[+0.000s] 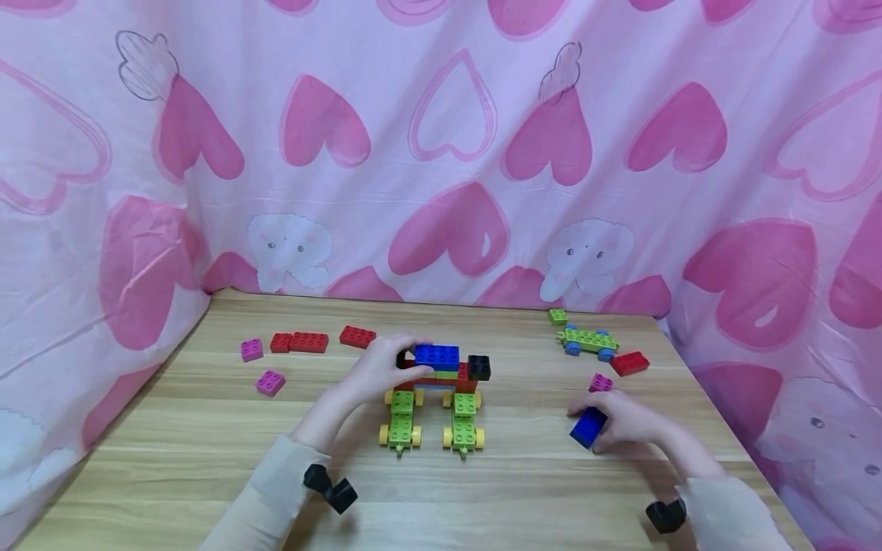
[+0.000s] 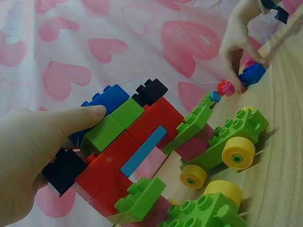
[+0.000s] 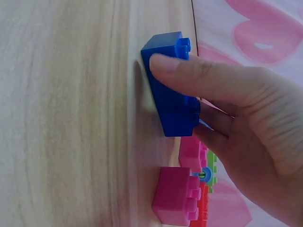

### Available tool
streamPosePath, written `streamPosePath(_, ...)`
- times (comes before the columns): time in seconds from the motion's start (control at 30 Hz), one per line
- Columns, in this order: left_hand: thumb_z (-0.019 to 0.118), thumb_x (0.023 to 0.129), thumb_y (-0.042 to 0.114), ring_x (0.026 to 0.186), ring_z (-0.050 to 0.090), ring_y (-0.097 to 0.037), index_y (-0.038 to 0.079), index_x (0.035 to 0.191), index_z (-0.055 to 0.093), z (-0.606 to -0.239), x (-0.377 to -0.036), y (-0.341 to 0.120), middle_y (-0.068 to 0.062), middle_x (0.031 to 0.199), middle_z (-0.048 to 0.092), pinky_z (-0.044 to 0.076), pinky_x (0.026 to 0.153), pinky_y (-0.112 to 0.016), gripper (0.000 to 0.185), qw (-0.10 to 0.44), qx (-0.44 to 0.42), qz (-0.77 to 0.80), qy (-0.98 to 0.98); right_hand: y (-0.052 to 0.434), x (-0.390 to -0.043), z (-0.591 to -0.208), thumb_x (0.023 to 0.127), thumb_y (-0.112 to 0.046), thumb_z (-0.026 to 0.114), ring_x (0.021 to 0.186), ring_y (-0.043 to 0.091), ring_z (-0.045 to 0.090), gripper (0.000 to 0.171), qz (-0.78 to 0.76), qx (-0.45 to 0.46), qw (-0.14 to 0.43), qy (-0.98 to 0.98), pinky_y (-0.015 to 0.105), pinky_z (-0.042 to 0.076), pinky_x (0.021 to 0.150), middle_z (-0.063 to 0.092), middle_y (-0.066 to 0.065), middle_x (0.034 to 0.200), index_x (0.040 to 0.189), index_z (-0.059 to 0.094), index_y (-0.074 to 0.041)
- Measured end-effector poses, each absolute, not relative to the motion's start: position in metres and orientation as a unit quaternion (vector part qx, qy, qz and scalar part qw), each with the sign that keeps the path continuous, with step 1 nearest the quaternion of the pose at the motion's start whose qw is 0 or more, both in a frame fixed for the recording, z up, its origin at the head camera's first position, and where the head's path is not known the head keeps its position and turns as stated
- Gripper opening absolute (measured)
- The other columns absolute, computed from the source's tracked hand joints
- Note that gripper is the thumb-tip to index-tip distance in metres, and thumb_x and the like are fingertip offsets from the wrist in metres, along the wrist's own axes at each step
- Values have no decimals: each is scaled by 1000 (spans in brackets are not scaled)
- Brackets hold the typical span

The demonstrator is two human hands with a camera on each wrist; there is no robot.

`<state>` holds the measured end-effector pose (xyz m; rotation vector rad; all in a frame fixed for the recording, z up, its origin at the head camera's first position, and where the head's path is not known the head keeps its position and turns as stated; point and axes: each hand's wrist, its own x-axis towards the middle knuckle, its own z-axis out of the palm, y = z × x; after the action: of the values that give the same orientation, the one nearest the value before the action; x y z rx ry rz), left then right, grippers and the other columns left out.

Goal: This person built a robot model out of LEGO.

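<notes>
A brick model stands mid-table on two light-green wheeled bases (image 1: 402, 430) with yellow wheels. Its red bricks (image 2: 106, 161) form a bridge across the bases. A blue brick (image 1: 437, 357) sits on light-green ones at the top, with black bricks (image 1: 478, 367) at either end. My left hand (image 1: 377, 366) grips the model's upper part from the left, thumb on the near side of the top blue brick; its other fingers are mostly hidden behind. On the right, my right hand (image 1: 625, 417) pinches a separate blue brick (image 3: 173, 106), tilted close over the table.
Pink bricks (image 1: 270, 383) and red bricks (image 1: 308, 342) lie at the left and back left. Just beyond my right hand are a pink brick (image 1: 601, 382), a red brick (image 1: 630, 363) and a green car base (image 1: 589, 340) with blue wheels. A heart-patterned curtain (image 1: 448, 229) encloses the table.
</notes>
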<state>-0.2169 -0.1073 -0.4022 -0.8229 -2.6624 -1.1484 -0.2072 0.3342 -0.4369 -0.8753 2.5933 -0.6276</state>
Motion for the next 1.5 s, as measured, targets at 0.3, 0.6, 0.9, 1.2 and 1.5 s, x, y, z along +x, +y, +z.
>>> streamPosePath(0.3, 76, 86, 25, 94, 66, -15, 10, 123, 67, -404, -217, -107, -4, 110, 71, 57, 81, -29, 40, 63, -273, -386, -879, 339, -209, -440, 72, -5, 83, 107, 35, 60, 40, -227, -325, 162, 904, 54, 55, 87, 69, 6, 113, 109, 71, -17)
streamPosePath(0.6, 76, 86, 26, 95, 66, -15, 10, 123, 67, -404, -217, -107, -4, 110, 71, 58, 82, -31, 41, 68, -272, -382, -881, 337, -209, -436, 74, -5, 82, 110, 39, 56, 37, -242, -290, 179, 909, 64, 48, 90, 67, 10, 114, 107, 72, -18)
streamPosePath(0.9, 76, 86, 26, 98, 66, -17, 10, 124, 67, -403, -216, -106, -5, 113, 71, 58, 85, -35, 43, 75, -274, -377, -882, 330, -217, -430, 78, -16, 81, 108, 35, 58, 36, -251, -300, 127, 912, 56, 52, 90, 67, 10, 115, 112, 71, -13)
streamPosePath(1.2, 78, 84, 25, 107, 65, -22, 11, 127, 65, -402, -215, -108, -7, 121, 69, 55, 94, -41, 47, 76, -264, -380, -883, 309, -228, -426, 79, -15, 82, 107, 28, 62, 37, -286, -306, 60, 906, 48, 56, 88, 71, 7, 115, 114, 71, -13)
streamPosePath(1.5, 78, 84, 27, 108, 64, -23, 10, 128, 64, -403, -216, -111, -7, 118, 69, 53, 97, -44, 50, 63, -260, -380, -885, 276, -237, -415, 82, -17, 79, 110, 31, 59, 43, -315, -259, 3, 913, 52, 55, 87, 66, 9, 120, 123, 67, -13)
